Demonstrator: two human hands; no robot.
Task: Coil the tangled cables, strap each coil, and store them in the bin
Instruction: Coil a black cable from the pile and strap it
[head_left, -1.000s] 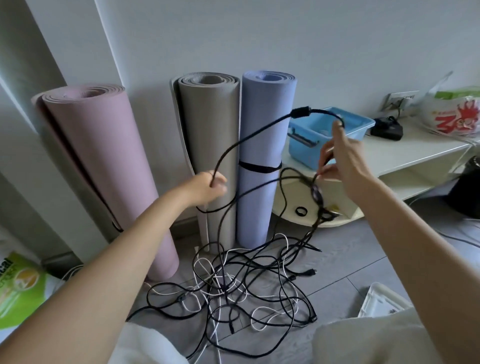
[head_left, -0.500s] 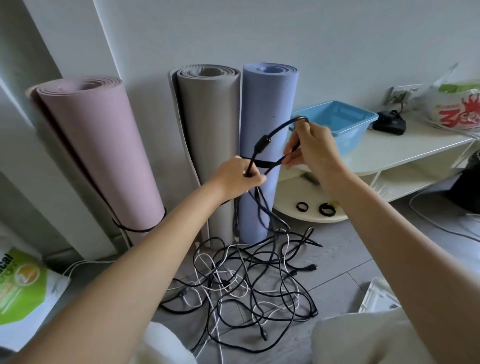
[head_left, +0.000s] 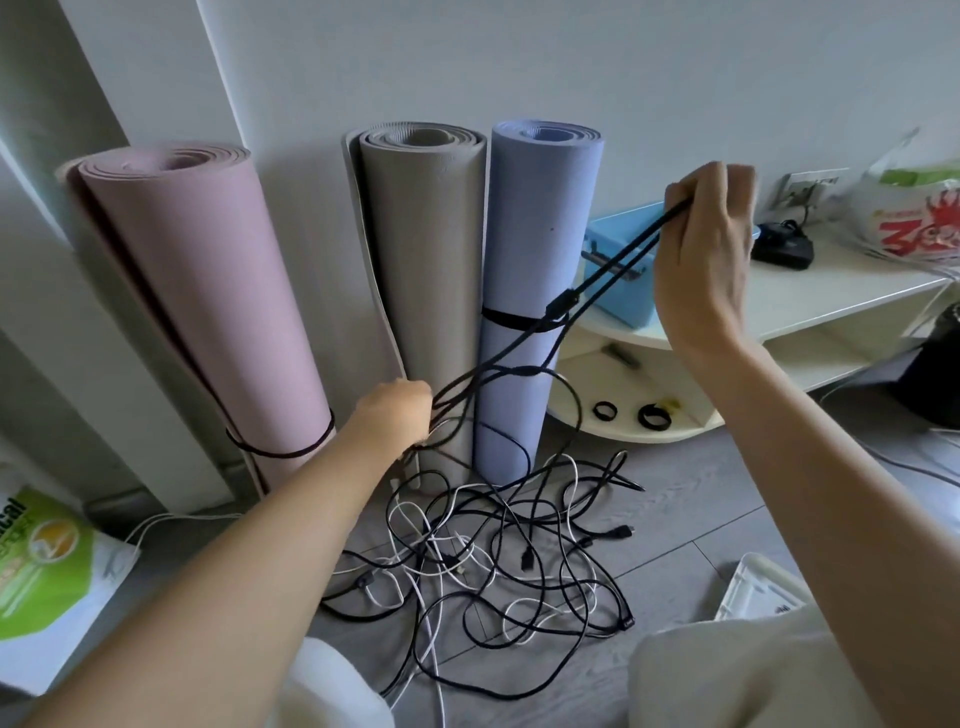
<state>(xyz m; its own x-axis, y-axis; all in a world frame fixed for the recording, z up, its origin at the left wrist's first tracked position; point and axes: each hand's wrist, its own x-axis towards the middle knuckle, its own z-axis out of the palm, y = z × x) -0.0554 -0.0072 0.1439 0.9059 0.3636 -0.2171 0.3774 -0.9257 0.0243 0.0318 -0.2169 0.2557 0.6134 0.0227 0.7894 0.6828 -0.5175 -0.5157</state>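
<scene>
Between hands, black cable (head_left: 597, 283) ran taut: right hand (head_left: 701, 249) pinched its fold up high, left hand (head_left: 397, 418) gripped strands lower. Below them, tangle (head_left: 493, 566) lay on floor; bin (head_left: 615, 270) behind right hand.

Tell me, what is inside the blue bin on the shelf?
Its inside cannot be seen. The right hand, which grips a black cable, covers most of the blue bin. Only its outer wall shows.
</scene>
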